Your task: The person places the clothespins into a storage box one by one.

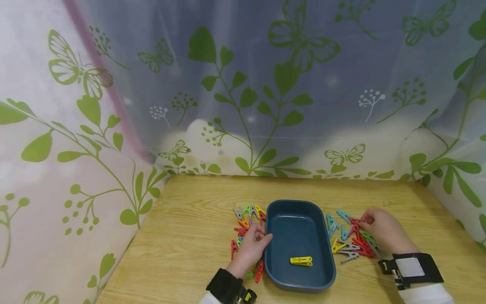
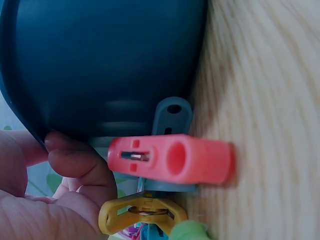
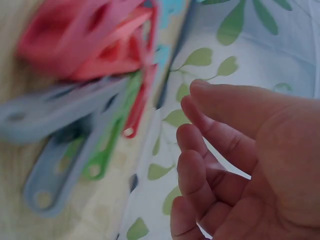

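Observation:
A dark blue rectangular plastic basin (image 1: 298, 234) stands on the table, with one yellow clothespin (image 1: 301, 261) lying inside. My left hand (image 1: 252, 245) grips the basin's left rim between thumb and curled fingers. Beside that hand, a pink-red clothespin (image 2: 170, 159) and a yellow clothespin (image 2: 142, 212) show close up in the left wrist view. On the right, my right hand (image 1: 383, 230) hovers at a pile of clothespins, nearest a red clothespin (image 1: 354, 221). Its fingers are loosely bent and hold nothing in the right wrist view, apart from the grey clothespin (image 3: 60, 107).
Several mixed clothespins lie left of the basin, partly hidden by the left hand. The wooden table (image 1: 182, 236) ends at a patterned curtain (image 1: 243, 126) at the back and sides. A light blue clothespin (image 1: 331, 223) lies close to the basin's right wall.

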{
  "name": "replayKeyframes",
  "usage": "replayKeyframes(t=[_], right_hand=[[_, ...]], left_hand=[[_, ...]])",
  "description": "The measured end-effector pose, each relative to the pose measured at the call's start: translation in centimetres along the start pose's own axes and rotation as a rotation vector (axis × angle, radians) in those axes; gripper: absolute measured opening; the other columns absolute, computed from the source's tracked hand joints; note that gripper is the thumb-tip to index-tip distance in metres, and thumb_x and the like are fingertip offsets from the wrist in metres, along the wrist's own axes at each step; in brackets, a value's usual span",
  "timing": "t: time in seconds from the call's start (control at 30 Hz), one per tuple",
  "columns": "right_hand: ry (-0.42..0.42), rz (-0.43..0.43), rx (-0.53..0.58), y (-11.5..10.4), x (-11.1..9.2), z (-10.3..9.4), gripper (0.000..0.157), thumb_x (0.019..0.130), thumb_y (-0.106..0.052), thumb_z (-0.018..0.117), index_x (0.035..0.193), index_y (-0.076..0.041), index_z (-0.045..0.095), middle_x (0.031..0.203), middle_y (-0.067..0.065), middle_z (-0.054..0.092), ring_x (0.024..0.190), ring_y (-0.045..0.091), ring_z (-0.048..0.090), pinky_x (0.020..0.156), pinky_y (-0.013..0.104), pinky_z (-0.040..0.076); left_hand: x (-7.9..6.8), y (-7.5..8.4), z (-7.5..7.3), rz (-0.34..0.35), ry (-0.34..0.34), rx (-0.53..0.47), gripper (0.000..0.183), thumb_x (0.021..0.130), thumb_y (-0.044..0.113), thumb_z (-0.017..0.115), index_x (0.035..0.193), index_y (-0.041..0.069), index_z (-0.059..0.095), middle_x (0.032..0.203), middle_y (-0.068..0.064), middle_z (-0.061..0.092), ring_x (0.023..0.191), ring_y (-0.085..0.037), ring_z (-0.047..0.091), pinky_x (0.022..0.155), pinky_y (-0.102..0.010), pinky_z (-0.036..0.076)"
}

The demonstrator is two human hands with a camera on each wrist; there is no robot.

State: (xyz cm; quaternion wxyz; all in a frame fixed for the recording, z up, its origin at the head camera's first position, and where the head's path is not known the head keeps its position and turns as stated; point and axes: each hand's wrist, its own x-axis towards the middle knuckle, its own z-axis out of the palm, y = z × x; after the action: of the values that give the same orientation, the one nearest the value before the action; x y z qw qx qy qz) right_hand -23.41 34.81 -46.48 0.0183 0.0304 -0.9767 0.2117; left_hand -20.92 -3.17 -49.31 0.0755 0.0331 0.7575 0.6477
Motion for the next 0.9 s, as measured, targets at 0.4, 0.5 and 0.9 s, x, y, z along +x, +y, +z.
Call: replayKeyframes(t=[0.4,0.5,0.9], right_hand=[[-0.075,0.037,-0.125,1.9,0.2,0.3,0.016,0.097,-0.011,0.069,0.098,0.004,0.069,0.088,0.019,0.066,0.078,0.029,0.062,0.070,0.049,0.051],[-0.081,0.047,-0.120,2.0,0.2,0.4,0.015,0.096,-0.011,0.070,0.098,0.003,0.069,0.087,0.019,0.066,0.078,0.028,0.061,0.070,0.049,0.051],[-0.120,0.110,-0.086,2.3,0.5,0.8,0.014,0.099,-0.012,0.067,0.095,0.002,0.068,0.085,0.014,0.067,0.076,0.025,0.059,0.070,0.045,0.049]], left_hand=[[0.1,-0.2,-0.1,-0.011,-0.005,-0.008,0.018,0.102,0.011,0.064,0.105,0.002,0.049,0.077,-0.001,0.046,0.070,-0.016,0.046,0.063,-0.028,0.038],[0.0,-0.2,-0.1,-0.014,-0.004,-0.001,0.018,0.102,0.012,0.064,0.105,0.003,0.049,0.078,-0.001,0.047,0.070,-0.016,0.046,0.063,-0.028,0.039],[-0.1,-0.2,-0.1,0.002,0.010,0.009,0.019,0.102,0.012,0.065,0.106,0.003,0.050,0.078,-0.001,0.047,0.068,-0.015,0.046,0.062,-0.026,0.039]])
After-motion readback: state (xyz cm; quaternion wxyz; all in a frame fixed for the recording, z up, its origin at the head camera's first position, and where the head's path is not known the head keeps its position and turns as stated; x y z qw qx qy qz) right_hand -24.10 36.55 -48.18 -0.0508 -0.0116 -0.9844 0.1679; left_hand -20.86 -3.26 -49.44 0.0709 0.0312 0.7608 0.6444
